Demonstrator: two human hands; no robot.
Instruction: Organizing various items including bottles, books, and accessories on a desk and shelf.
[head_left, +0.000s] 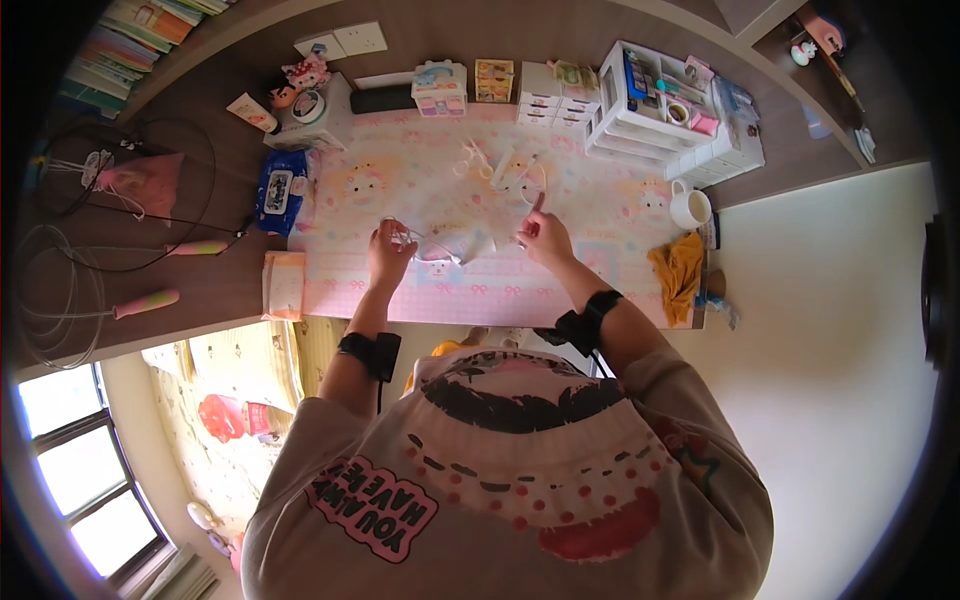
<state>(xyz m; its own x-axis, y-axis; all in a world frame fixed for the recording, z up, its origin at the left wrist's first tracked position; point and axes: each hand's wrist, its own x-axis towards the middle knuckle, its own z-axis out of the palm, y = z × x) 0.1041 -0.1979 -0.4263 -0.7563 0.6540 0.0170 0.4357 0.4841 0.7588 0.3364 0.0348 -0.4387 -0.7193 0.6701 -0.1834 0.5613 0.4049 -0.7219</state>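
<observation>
My left hand [388, 250] is closed round a loosely looped white cord [402, 238] at the left of the desk mat. Between my hands a white bundle [455, 248], its kind unclear, lies on the mat. My right hand [546, 242] is closed, with a slim pinkish-brown piece [538, 203] sticking out of its far side; what that piece is I cannot make out. A thin white cable [545, 180] curves just beyond it, close to a white bar-shaped thing [503, 166]. White-handled scissors [470, 160] appear to lie farther back.
White drawer units [630, 120] and small boxes [440, 88] line the back. A white mug [690, 205] and a mustard cloth [678, 275] sit at the right edge. On the left are a blue wipes pack [282, 192] and a jump rope [145, 303].
</observation>
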